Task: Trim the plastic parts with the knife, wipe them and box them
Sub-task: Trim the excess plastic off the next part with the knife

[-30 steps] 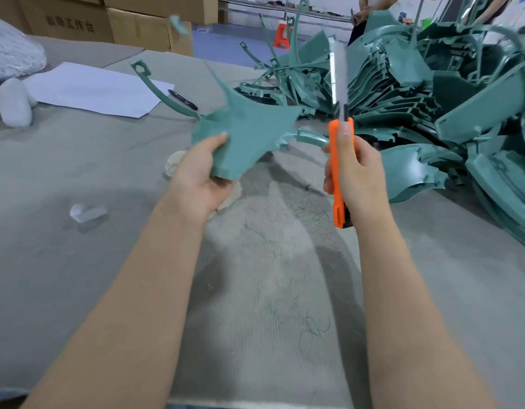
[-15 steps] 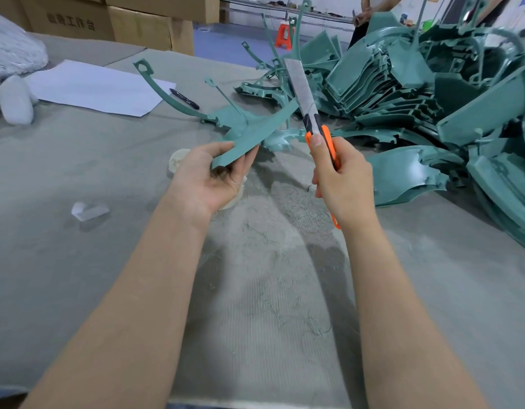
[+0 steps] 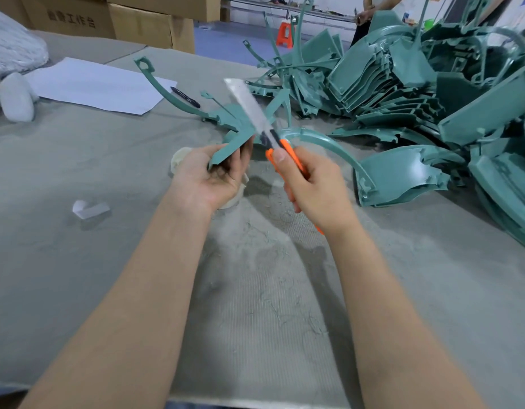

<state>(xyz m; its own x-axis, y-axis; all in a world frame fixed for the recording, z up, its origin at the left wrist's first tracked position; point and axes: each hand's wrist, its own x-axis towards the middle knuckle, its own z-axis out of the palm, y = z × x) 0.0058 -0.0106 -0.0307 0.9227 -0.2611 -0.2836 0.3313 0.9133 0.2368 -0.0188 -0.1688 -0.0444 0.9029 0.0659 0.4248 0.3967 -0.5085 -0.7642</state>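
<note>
A workshop was shown, with cardboard boxes (image 3: 137, 22) stacked past the far left corner of a grey felt-covered tabletop (image 3: 78, 261). A heap of plastic parts (image 3: 402, 93), all green, was piled along the right edge and far right corner, judged to be untrimmed stock kept within reach. A white sheet (image 3: 99, 87) and a pen (image 3: 186, 97) were left toward the far left. Thin green shavings (image 3: 270, 305) were scattered near the front edge, between the forearms.

One plastic part (image 3: 234, 137) was held up off the tabletop at about its middle, clear of the heap. It was gripped by the left hand (image 3: 208, 178), palm turned up, fingers curled round its lower end, its edge presented to the blade so flash could be pared off, as judged.

The knife (image 3: 271, 141) was held by the right hand (image 3: 317, 190), all fingers wrapped tight round the orange handle, thumb laid along the top near the slider, probably for control. The long blade was extended, angled up and away to the left, crossing the part's edge. The blade was blurred, so contact could not be confirmed. Both forearms were stretched forward, wrists close together.

Trimming was judged under way; wiping and boxing not yet done
</note>
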